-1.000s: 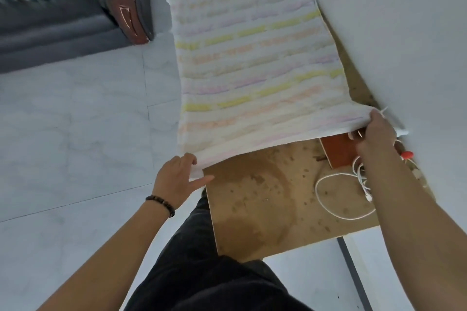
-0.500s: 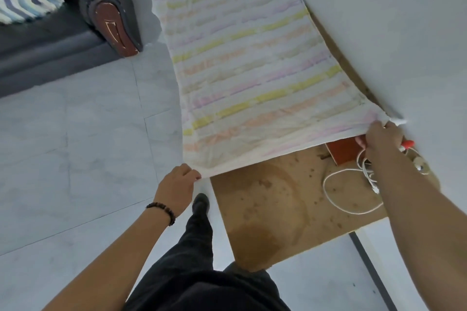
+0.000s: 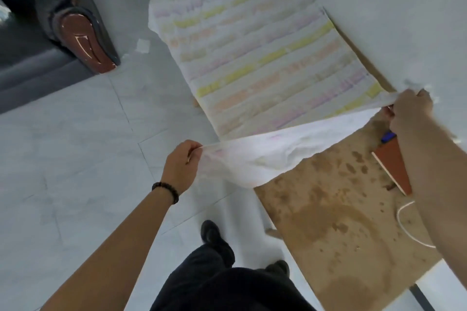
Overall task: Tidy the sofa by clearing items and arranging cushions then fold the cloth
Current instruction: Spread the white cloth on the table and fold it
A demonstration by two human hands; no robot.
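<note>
The striped cloth (image 3: 257, 58) lies spread over a stained wooden table (image 3: 336, 222) from the upper centre to the right of the frame, its near edge lifted and sagging between the two hands. To fold it cleanly, both corners should probably rise together and travel toward the far edge at the top of the frame, kept level and taut so the sag pulls out and the near corners land on the far ones. The left hand (image 3: 180, 159), at centre frame, is closed in a pinch on the near-left corner, wrist bent, forearm reaching up from the lower left. The right hand (image 3: 409, 111), at the right edge, grips the near-right corner against the wall, held higher, forearm coming up from the lower right over a reddish book (image 3: 391, 159) and a white cable (image 3: 409, 230).
</note>
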